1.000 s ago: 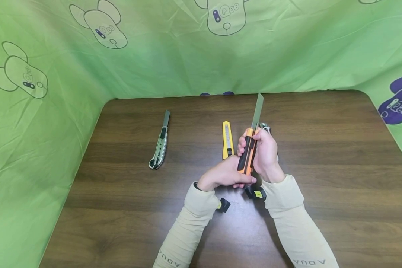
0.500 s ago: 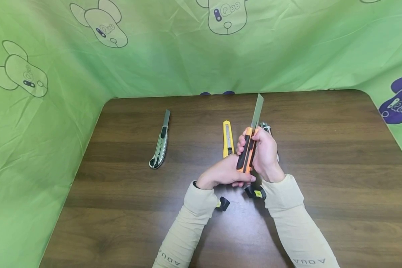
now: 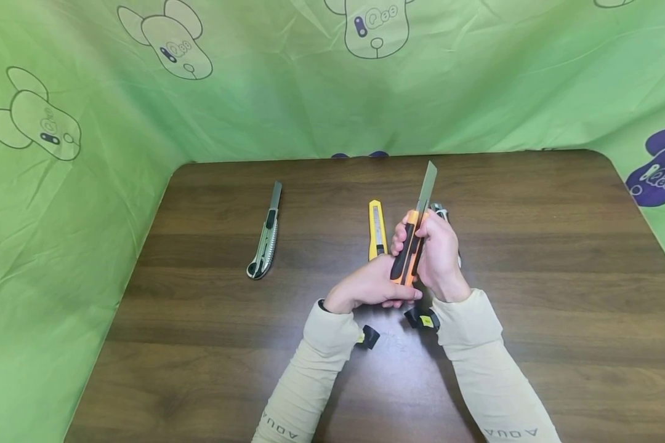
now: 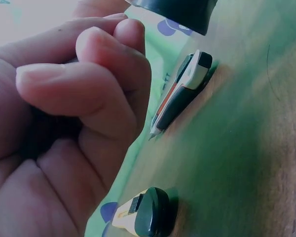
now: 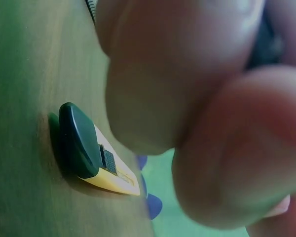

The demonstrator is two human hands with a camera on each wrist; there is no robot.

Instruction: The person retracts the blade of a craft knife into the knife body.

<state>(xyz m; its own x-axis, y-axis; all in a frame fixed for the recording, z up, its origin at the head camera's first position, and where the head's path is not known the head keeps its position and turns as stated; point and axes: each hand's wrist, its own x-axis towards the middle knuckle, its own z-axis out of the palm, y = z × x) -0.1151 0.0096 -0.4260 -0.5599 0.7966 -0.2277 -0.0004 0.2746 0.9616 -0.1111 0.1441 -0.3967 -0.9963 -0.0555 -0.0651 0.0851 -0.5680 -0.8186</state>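
1. Worktop (image 3: 188,363): wood-grain; lies beneath both hands.
2. Right hand (image 3: 440,249): fingers curled round the handle's upper part, thumb against its front.
3. Left hand (image 3: 368,284): closed about the handle's butt end.
4. Orange-and-black utility knife (image 3: 403,255): raised, between the hands; long axis points away from the person, tilting rightward; both touch it, neither nearer.
5. Blade (image 3: 427,186): extended beyond the right hand.

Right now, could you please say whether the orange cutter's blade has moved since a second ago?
Yes: the blade has drawn back slightly, away from the table's far edge.
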